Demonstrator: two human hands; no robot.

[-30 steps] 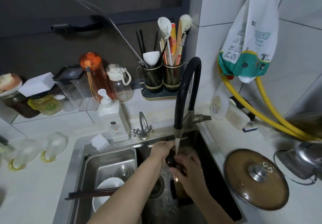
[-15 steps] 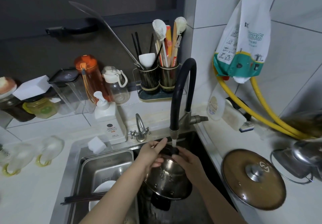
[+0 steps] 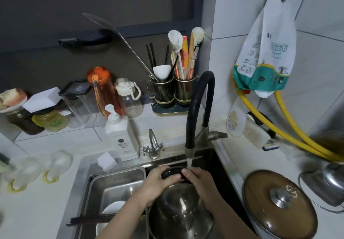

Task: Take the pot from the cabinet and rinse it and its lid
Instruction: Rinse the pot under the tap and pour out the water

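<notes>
Pot (image 3: pixel 181 212) tilted under the faucet (image 3: pixel 189 152) stream, both hands (image 3: pixel 158 181) gripping its wet 12 o'clock handle (image 3: pixel 172 171); slip likely, clattering into sink (image 3: pixel 115 178).

On the white counter (image 3: pixel 46 210) behind the sink (image 3: pixel 84 192), a white pump bottle (image 3: pixel 122 136) stands at the back rim with a white sponge block (image 3: pixel 106 161) just beside it. Along the back edge sit an orange water bottle (image 3: pixel 101 90), a clear bottle with a white cap (image 3: pixel 130 100) and a clear container with a dark lid (image 3: pixel 78 103). 2 dark utensil cups (image 3: pixel 175 91) hold chopsticks, brushes and a long steel ladle (image 3: pixel 119 41). In the sink's left basin lie a white bowl (image 3: pixel 109 210) and dark chopsticks (image 3: pixel 91 220). A printed plastic bag (image 3: pixel 268 52) hangs on the right wall above 2 yellow hoses (image 3: pixel 290 136).
</notes>
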